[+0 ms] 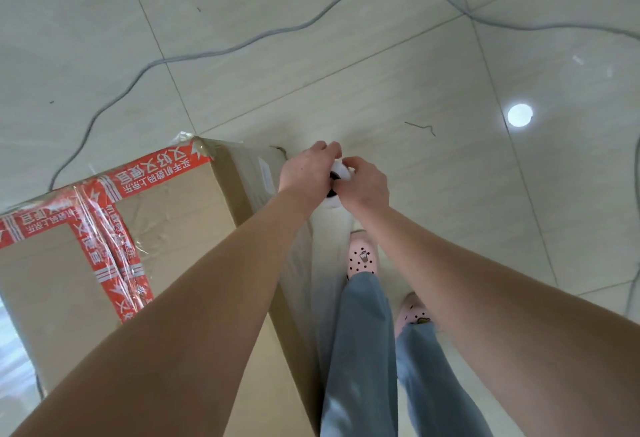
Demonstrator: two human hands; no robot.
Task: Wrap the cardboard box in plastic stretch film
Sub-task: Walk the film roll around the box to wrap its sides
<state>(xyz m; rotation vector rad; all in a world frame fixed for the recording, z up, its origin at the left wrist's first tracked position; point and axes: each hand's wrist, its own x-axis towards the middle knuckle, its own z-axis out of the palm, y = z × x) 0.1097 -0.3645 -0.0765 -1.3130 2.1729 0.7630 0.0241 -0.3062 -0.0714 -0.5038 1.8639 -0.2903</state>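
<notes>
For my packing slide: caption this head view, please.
The left hand and right hand grip the white stretch-film roll beside the red-taped brown cardboard box.

2 hands | 1 cardboard box | 1 film roll | 2 pink shoes

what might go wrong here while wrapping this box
The grey cable snakes across the floor near the cardboard box; walking round it, a foot may catch.
The left hand and right hand grip only the top of the film roll, so it may swing and the film wrinkle.
</notes>
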